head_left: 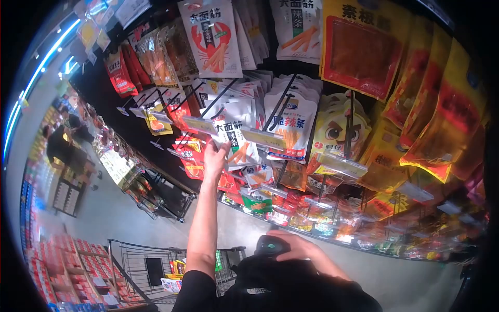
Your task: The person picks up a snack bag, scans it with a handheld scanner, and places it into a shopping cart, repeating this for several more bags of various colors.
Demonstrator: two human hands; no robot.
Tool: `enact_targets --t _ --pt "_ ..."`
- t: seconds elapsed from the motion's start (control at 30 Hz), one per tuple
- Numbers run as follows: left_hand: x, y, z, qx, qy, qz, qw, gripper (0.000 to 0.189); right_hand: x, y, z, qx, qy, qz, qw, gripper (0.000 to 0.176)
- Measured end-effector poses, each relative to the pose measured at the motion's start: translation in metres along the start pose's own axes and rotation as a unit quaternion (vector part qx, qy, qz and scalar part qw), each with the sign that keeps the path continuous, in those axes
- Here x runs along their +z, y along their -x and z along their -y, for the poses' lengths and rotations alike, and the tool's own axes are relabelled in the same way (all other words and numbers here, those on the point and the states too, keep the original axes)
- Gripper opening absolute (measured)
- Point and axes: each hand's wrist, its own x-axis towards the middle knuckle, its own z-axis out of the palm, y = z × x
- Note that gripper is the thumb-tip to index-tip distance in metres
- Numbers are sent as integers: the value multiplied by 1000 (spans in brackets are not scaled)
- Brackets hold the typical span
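Observation:
My left hand reaches up to the hanging rack. Its thumb lies on the lower left edge of a white snack bag with orange sticks printed on it, and its fingers are partly behind the bag. The bag is among others like it under a clear price tag holder. Close to my body, my right hand is curled against a small black device with a green mark. Part of its grip is hidden.
Snack bags hang on hooks around my left hand, including a yellow and red bag at the upper right. Price tag holders jut out from the hooks. A wire shopping cart with packages stands at lower left. Another person is farther down the aisle.

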Motion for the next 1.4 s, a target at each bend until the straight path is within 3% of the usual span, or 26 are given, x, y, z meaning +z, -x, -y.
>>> enact_targets --t 0.07,0.17,0.27,0.47,0.63,0.67,0.7,0.73,0.77,0.83,0.9,1.07,1.3,1.4 --pt "0 3 4 16 31 8 999 30 -3 7 -12 9 -15 0 1000 80" --pt "-8 14 2 -51 55 34 997 25 -6 11 -15 32 -24 4 999 84" --pt "-22 32 -14 -39 180 38 982 25 -11 6 -2 38 -20 15 999 84" --pt "-89 70 -64 -109 171 34 979 30 -1 -35 15 28 38 38 998 85" --pt "-160 91 -39 -104 223 50 968 36 14 -79 44 -32 -55 95 993 87" --pt "-170 101 -32 -118 315 58 940 39 21 -87 47 -27 -128 107 986 89" --pt "-185 106 3 -192 440 -8 877 36 26 -95 51 -18 -200 118 973 90" --pt "-198 113 24 -177 539 101 818 35 27 -101 76 57 -218 111 968 91" --pt "-207 124 27 -152 624 206 738 35 32 -109 70 26 -184 91 979 91" --pt "-208 158 30 -157 696 116 691 40 42 -121 75 94 -268 67 957 89" --pt "-208 180 48 -147 735 93 656 40 55 -142 82 63 -243 33 967 86" --pt "-206 203 54 -137 725 63 672 42 83 -180 100 117 -218 45 968 83" --pt "-215 210 75 -114 742 79 656 47 102 -199 94 76 -210 112 968 86" --pt "-219 210 74 -114 749 56 650 47 105 -200 97 24 -87 102 991 89"
